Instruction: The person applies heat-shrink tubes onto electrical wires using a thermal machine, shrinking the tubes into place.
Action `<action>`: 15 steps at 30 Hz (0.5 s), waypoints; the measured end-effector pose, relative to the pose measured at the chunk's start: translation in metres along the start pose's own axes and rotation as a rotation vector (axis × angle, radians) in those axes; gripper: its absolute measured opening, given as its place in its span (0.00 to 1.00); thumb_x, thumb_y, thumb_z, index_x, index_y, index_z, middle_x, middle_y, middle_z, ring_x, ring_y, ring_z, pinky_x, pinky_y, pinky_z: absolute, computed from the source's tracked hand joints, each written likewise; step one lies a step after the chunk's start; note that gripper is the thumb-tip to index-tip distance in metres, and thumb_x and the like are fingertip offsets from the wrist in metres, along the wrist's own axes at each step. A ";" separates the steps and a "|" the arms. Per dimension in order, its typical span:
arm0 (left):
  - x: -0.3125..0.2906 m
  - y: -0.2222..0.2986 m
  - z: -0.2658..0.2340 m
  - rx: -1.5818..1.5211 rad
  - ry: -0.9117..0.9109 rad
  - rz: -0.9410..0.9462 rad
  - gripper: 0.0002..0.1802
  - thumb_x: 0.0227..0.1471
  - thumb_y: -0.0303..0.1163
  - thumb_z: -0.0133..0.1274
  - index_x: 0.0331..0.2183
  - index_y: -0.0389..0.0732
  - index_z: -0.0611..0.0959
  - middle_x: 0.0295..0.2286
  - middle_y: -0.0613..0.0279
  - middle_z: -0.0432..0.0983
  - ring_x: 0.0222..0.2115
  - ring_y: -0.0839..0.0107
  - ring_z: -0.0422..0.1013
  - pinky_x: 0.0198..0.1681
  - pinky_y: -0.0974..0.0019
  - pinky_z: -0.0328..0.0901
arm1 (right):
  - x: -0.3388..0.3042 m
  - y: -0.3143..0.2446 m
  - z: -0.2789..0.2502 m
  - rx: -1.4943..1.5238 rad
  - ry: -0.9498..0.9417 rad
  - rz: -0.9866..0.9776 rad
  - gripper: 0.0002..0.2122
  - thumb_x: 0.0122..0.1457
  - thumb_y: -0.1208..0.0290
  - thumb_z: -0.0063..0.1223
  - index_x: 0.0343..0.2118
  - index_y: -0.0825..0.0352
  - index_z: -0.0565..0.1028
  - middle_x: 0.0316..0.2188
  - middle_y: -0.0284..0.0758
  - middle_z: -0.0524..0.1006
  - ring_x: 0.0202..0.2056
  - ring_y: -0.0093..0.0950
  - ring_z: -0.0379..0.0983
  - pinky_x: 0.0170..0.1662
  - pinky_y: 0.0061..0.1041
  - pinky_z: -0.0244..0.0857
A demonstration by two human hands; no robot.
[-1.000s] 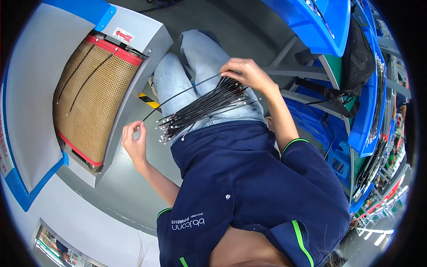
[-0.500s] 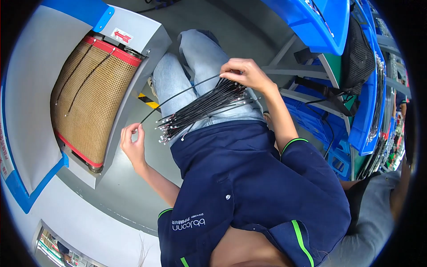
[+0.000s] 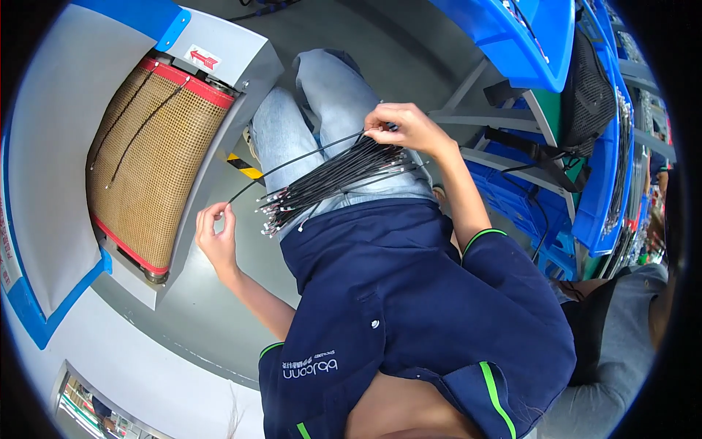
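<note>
Left hand: the person's left hand is pinching one end of a single black cable between thumb and fingertips, out past the knees' left side.
Right hand: the right hand is gripping that same cable narrowly near its other end, and is hovering over the bundle's upper right end; whether it is also touching the bundle, I cannot tell.
Single cable: it is stretching between the two hands in a slight curve, running just above the bundle and slanting down to the left.
Bundle: a thick bundle of black cables is lying across the person's lap, its small white and dark tips fanning out toward the lower left.
Clothing: the person is wearing pale blue jeans and a navy shirt with bright green trim.
Conveyor: to the left, a tan mesh belt with red edging is carrying two black cables, lying side by side; a red arrow label is sitting on the grey housing above it.
Right side: blue bins are standing near a black mesh item.
Nearby: another person in grey is showing at the lower right.
</note>
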State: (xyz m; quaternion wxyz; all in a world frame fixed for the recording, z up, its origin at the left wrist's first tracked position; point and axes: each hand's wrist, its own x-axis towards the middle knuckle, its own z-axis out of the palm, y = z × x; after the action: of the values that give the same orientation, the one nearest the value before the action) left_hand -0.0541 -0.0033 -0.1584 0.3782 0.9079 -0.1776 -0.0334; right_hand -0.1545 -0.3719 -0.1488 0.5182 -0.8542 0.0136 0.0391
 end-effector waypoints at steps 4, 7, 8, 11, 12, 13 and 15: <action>0.003 -0.005 -0.006 0.009 0.001 -0.002 0.05 0.41 0.20 0.58 0.26 0.36 0.79 0.25 0.62 0.76 0.25 0.71 0.69 0.30 0.70 0.65 | 0.003 -0.008 0.004 -0.006 -0.021 0.009 0.03 0.48 0.77 0.55 0.27 0.68 0.74 0.22 0.32 0.73 0.26 0.25 0.70 0.29 0.24 0.64; 0.006 -0.007 -0.012 0.006 0.005 -0.003 0.05 0.42 0.20 0.58 0.26 0.36 0.79 0.25 0.62 0.76 0.25 0.71 0.69 0.31 0.70 0.65 | 0.007 -0.013 0.007 -0.039 -0.047 0.025 0.04 0.46 0.78 0.54 0.26 0.68 0.72 0.22 0.32 0.72 0.26 0.25 0.69 0.29 0.23 0.64; 0.007 -0.008 -0.014 0.006 0.007 -0.004 0.05 0.42 0.20 0.58 0.26 0.36 0.79 0.25 0.62 0.76 0.25 0.71 0.69 0.31 0.70 0.65 | 0.008 -0.014 0.009 -0.042 -0.051 0.031 0.05 0.45 0.78 0.54 0.26 0.68 0.71 0.22 0.31 0.71 0.26 0.26 0.69 0.30 0.24 0.64; 0.009 -0.011 -0.019 0.022 0.005 -0.004 0.05 0.41 0.20 0.58 0.27 0.36 0.79 0.25 0.62 0.76 0.26 0.71 0.69 0.31 0.70 0.66 | 0.011 -0.018 0.013 -0.051 -0.063 0.048 0.05 0.44 0.78 0.53 0.26 0.68 0.70 0.21 0.31 0.70 0.26 0.26 0.68 0.30 0.24 0.63; 0.009 -0.012 -0.021 0.011 0.005 -0.001 0.06 0.41 0.20 0.57 0.27 0.36 0.79 0.25 0.62 0.76 0.26 0.71 0.69 0.31 0.70 0.66 | 0.012 -0.019 0.014 -0.057 -0.069 0.059 0.06 0.44 0.77 0.53 0.26 0.68 0.70 0.21 0.31 0.70 0.26 0.26 0.67 0.30 0.24 0.63; 0.009 -0.013 -0.022 -0.001 0.003 0.002 0.06 0.41 0.20 0.57 0.27 0.36 0.79 0.26 0.62 0.76 0.26 0.71 0.69 0.31 0.69 0.66 | 0.012 -0.021 0.016 -0.057 -0.070 0.058 0.06 0.44 0.77 0.53 0.26 0.68 0.70 0.21 0.31 0.70 0.26 0.26 0.67 0.30 0.24 0.63; 0.008 -0.015 -0.024 0.005 0.006 0.005 0.06 0.41 0.19 0.57 0.27 0.36 0.79 0.26 0.61 0.76 0.26 0.71 0.69 0.31 0.69 0.66 | 0.013 -0.025 0.018 -0.089 -0.076 0.061 0.05 0.44 0.76 0.52 0.26 0.68 0.69 0.21 0.32 0.69 0.26 0.26 0.67 0.30 0.24 0.63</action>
State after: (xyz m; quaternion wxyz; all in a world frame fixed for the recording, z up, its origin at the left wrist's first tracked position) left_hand -0.0372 0.0198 -0.1515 0.3766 0.9085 -0.1790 -0.0292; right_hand -0.1404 -0.3444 -0.1356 0.4786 -0.8735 0.0182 0.0876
